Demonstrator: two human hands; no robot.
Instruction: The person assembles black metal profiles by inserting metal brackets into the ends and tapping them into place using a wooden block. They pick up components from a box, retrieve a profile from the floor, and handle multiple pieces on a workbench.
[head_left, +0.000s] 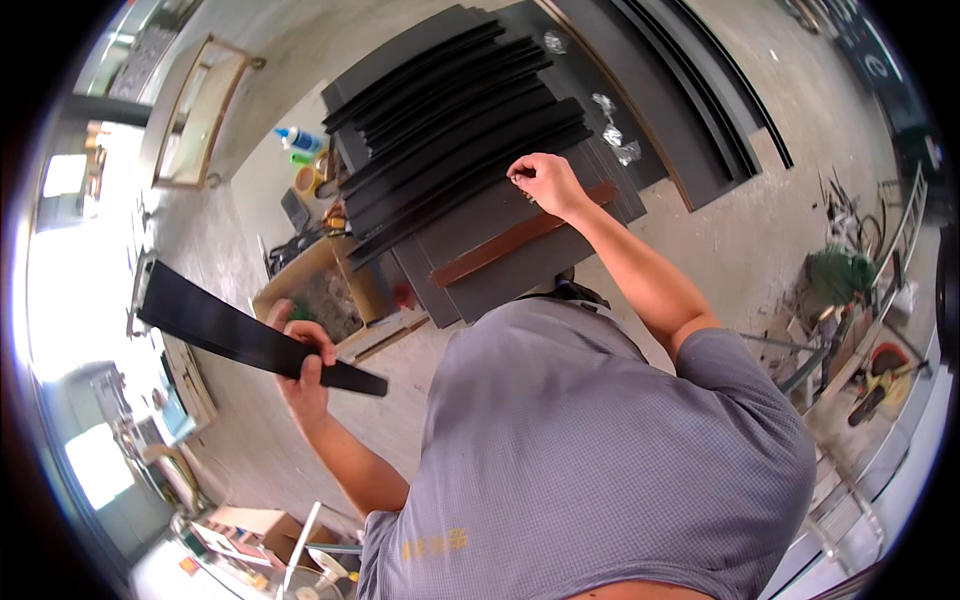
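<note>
Left hand (303, 372): gripping one black strip (220, 328), away from the pile. Right hand (545, 185): pinching small pieces (517, 179), kind unclear, fingers nearly closed. Other strips (465, 135): lying on grey panels (420, 268), seemingly left to do; finished ones not telling apart.

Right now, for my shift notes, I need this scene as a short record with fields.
Left hand: grips a black strip
Right hand: pinched, over the panel; anything held is too small to tell
On the panel: several black strips, one brown strip
Left of the panel: blue bottle, open box
</note>
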